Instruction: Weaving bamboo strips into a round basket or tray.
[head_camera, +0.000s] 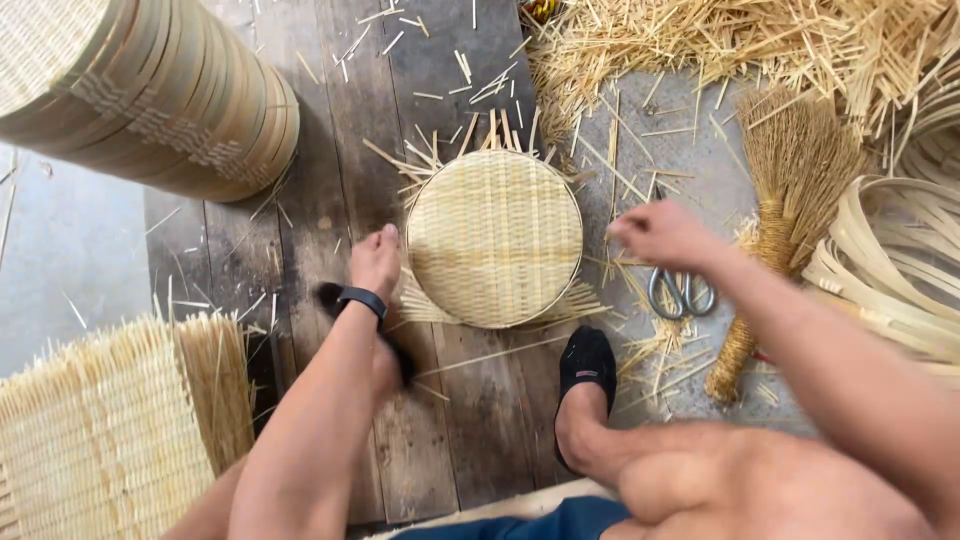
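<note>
A round woven bamboo tray (494, 238) lies on the dark wooden boards, with loose strip ends sticking out around its rim. My left hand (376, 262), a black band on its wrist, rests with curled fingers against the tray's left edge. My right hand (660, 236) hovers just right of the tray with fingers closed; whether it pinches a thin strip I cannot tell. Grey-handled scissors (682, 293) lie on the floor below my right hand. My feet in black socks (586, 364) sit in front of the tray.
A tall stack of finished bamboo trays (150, 95) lies at top left. Flat woven mats (110, 430) are piled at bottom left. A straw hand broom (785, 215), coiled bamboo hoops (890, 265) and heaps of cut bamboo splints (720, 40) fill the right side.
</note>
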